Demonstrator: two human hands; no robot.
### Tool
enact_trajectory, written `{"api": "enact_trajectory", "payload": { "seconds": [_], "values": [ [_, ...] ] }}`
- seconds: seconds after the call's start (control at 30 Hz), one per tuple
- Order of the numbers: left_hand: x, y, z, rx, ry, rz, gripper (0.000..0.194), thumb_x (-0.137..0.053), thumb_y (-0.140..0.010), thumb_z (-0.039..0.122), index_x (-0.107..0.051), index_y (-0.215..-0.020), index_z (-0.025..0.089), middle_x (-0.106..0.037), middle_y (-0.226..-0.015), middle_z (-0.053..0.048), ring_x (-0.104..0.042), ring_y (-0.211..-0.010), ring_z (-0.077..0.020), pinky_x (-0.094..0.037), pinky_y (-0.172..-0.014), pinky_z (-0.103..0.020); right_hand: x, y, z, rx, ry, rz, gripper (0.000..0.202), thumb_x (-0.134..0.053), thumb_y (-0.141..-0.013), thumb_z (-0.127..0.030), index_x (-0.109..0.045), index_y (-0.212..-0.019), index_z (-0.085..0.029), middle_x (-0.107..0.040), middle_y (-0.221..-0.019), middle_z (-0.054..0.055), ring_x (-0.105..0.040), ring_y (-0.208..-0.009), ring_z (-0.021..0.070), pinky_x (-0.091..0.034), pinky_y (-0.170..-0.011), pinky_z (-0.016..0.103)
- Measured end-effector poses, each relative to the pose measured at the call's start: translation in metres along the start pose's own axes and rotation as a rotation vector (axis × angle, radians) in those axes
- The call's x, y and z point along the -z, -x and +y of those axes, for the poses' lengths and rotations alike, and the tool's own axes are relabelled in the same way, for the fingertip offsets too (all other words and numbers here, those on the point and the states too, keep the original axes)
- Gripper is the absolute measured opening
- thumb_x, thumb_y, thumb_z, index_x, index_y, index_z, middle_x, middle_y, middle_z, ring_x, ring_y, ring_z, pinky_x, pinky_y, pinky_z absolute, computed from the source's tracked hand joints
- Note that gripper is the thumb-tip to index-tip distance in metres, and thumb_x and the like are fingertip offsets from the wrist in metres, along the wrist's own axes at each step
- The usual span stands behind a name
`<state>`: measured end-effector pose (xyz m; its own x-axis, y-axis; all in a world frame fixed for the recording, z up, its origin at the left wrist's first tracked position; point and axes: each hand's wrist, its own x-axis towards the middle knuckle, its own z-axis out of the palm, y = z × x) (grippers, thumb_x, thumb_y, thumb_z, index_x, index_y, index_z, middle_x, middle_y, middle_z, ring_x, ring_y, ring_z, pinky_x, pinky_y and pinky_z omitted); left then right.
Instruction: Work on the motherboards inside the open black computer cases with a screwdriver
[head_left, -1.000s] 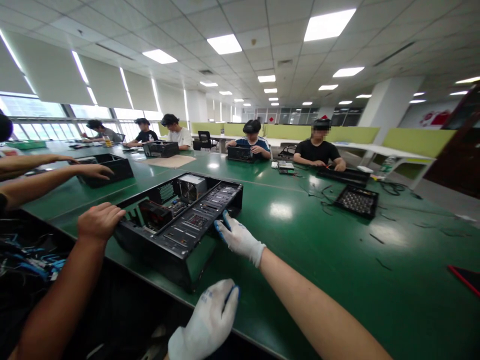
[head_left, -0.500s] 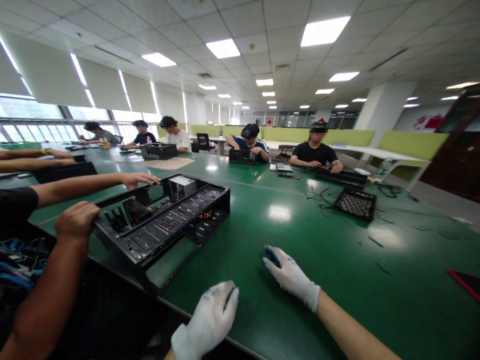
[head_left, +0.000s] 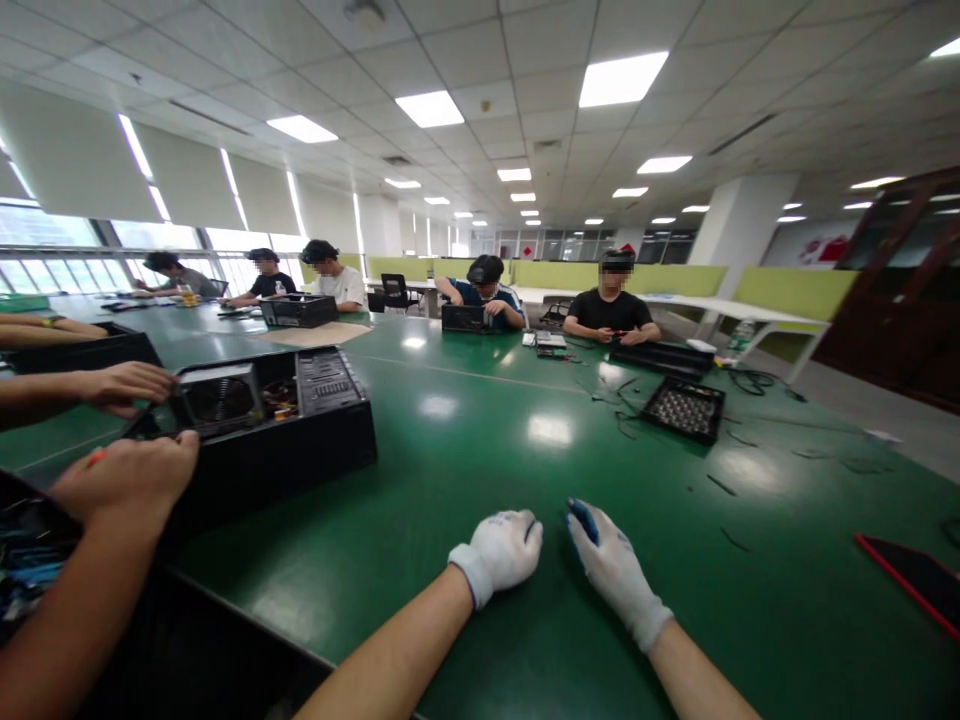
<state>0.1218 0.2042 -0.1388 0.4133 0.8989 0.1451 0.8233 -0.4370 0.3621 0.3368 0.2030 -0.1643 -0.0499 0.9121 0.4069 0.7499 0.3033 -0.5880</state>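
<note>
Both gloved hands, left hand (head_left: 504, 548) beside right hand (head_left: 609, 566), rest on the table (head_left: 480, 440) near its front edge; the computer case (head_left: 274, 420) sits toward the left edge.

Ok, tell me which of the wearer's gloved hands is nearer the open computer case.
Left. The left hand rests fisted on the green table, right of the computer case. The right hand lies flat, farther right.
</note>
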Motion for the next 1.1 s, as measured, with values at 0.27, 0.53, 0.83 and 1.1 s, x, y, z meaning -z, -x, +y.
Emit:
{"api": "enact_trajectory", "payload": {
  "seconds": [0.27, 0.53, 0.83, 1.1],
  "values": [
    [-0.025, 0.002, 0.007, -0.018, -0.045, 0.141, 0.035, -0.037, -0.106, 0.037, -0.068, -0.102, 0.021, -0.076, -0.097, -0.008, -0.075, -0.091, -0.0251, -0.057, -0.085, -0.037, -0.016, -0.002, 0.019, 0.133, 0.036, 0.089, 0.036, -0.055, -0.093, -0.042, -0.074, -0.115, -0.022, -0.075, -0.118, 0.015, -0.070, -0.114, 0.0297, -0.056, -0.102, 0.046],
    [-0.023, -0.002, -0.001, -0.034, -0.005, 0.175, 0.032, -0.040, -0.107, 0.035, -0.068, -0.100, 0.021, -0.077, -0.097, -0.007, -0.075, -0.091, -0.0231, -0.055, -0.084, -0.035, -0.026, -0.002, 0.019, 0.080, 0.038, 0.105, 0.036, -0.053, -0.097, -0.039, -0.072, -0.122, -0.023, -0.074, -0.118, 0.013, -0.070, -0.111, 0.0278, -0.056, -0.102, 0.045],
    [-0.024, 0.001, -0.004, -0.054, -0.009, 0.184, 0.030, -0.042, -0.106, 0.036, -0.068, -0.101, 0.021, -0.077, -0.098, -0.007, -0.074, -0.092, -0.0230, -0.055, -0.084, -0.034, -0.024, -0.003, 0.008, 0.014, 0.022, 0.093, 0.041, -0.049, -0.099, -0.044, -0.069, -0.123, -0.017, -0.073, -0.121, 0.015, -0.069, -0.114, 0.0278, -0.054, -0.105, 0.045],
    [-0.025, 0.002, -0.006, -0.059, 0.000, 0.192, 0.031, -0.042, -0.106, 0.036, -0.069, -0.101, 0.021, -0.077, -0.098, -0.007, -0.074, -0.091, -0.0229, -0.056, -0.084, -0.034, -0.025, -0.004, 0.008, -0.010, 0.013, 0.080, 0.041, -0.050, -0.098, -0.045, -0.070, -0.122, -0.018, -0.073, -0.121, 0.015, -0.068, -0.116, 0.0276, -0.052, -0.107, 0.044]
  ]
}}
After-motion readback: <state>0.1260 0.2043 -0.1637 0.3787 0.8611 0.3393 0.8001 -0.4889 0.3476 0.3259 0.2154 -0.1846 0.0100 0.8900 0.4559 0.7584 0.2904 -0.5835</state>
